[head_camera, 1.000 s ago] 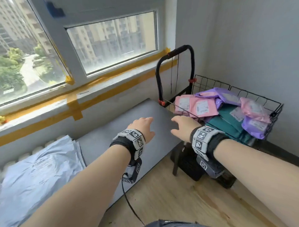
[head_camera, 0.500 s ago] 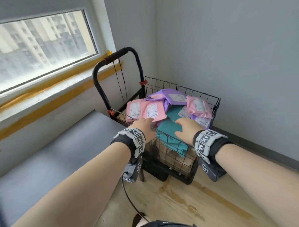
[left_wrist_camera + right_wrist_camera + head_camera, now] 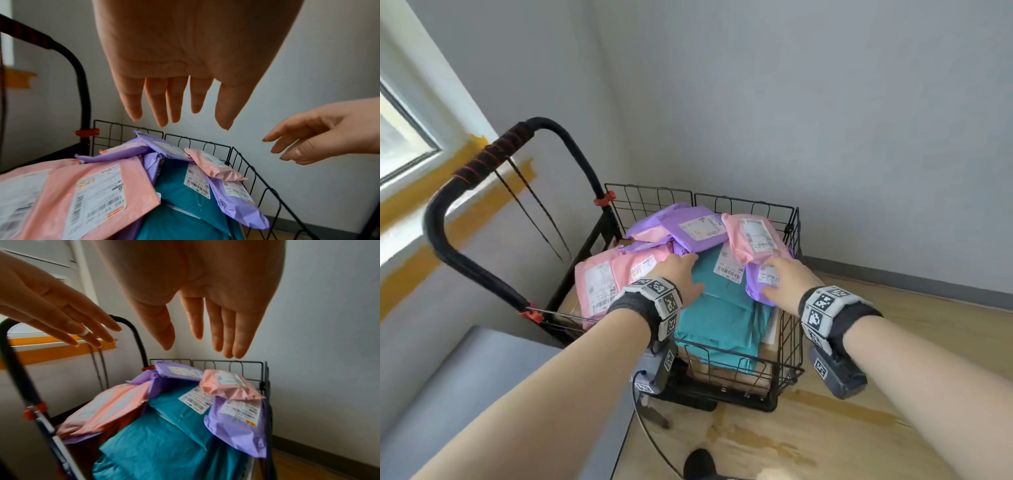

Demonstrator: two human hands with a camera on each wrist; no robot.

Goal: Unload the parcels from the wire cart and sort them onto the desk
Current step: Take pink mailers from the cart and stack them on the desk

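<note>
Above the black wire cart (image 3: 787, 329), both hands hover palm-down with fingers extended, holding nothing. At far left lies the grey desk surface (image 3: 458, 387), beside the cart's black foam-wrapped handle (image 3: 482, 164). Next come two flat pink plastic mailers (image 3: 604, 281). The left hand (image 3: 681, 274) is spread over them and over the central teal plastic mailer (image 3: 717, 315). The right hand (image 3: 789, 282), fingers relaxed, hangs above a crumpled purple plastic mailer (image 3: 238, 199) and a small pink plastic mailer (image 3: 753, 240).
</note>
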